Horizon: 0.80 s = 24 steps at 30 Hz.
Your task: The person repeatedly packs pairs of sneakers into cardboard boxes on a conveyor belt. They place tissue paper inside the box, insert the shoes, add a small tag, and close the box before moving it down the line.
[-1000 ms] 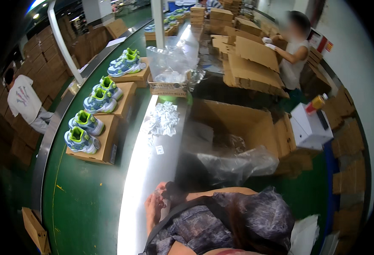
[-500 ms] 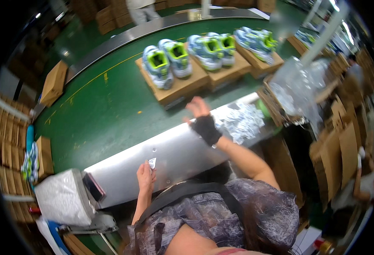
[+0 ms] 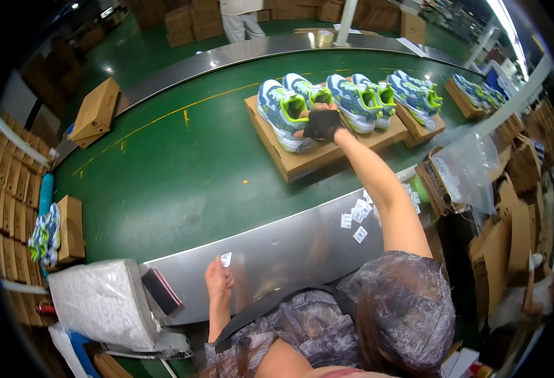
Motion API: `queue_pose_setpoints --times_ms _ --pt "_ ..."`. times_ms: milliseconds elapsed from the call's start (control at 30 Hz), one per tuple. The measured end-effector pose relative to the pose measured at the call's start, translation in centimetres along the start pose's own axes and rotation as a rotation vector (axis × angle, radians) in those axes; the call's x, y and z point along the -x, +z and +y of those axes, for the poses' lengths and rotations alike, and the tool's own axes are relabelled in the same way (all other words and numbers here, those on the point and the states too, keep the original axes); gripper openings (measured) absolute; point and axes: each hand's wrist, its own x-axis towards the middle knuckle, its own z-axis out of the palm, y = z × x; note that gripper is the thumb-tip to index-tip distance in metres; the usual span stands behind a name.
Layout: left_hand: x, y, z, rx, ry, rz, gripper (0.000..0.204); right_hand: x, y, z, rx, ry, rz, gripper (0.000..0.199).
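Between the fingertips of my left hand [image 3: 219,281] is a small white printed packet [image 3: 226,259], held over the metal ledge. My right hand [image 3: 322,123], in a black fingerless glove, reaches out to the leftmost pair of sneakers. Its fingers close at the heel of the right sneaker [image 3: 301,88], which the hand partly hides. Beside it stands the left sneaker [image 3: 279,116], blue and white with a lime-green lining. This pair stands on a brown shoe box [image 3: 281,165]. More small white packets [image 3: 360,211] lie on the ledge near my right forearm.
Further pairs of sneakers [image 3: 359,104] on boxes line the green belt [image 3: 182,183] to the right. A dark red-edged flat object [image 3: 162,290] and a plastic-wrapped bundle [image 3: 100,303] are at left. A carton with clear plastic bags [image 3: 469,170] stands at right.
My right hand has moved from above the packets out to the leftmost pair of sneakers and closed there. My left hand keeps hold of its packet. The view has shifted.
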Motion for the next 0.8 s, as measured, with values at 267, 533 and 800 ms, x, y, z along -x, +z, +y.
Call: queue_pose_setpoints --times_ms 267,533,800 --pt "-3.0 2.8 13.5 -0.202 0.678 -0.083 0.025 12.6 -2.7 -8.3 -0.105 -0.469 0.11 0.027" --pt "-9.7 11.1 6.9 -0.814 0.817 -0.434 0.025 20.6 -0.7 -16.7 -0.493 -0.736 -0.294 0.031" --pt "-11.7 10.0 1.4 -0.942 0.605 -0.485 0.031 6.5 8.7 -7.7 0.046 -0.04 0.004 0.057"
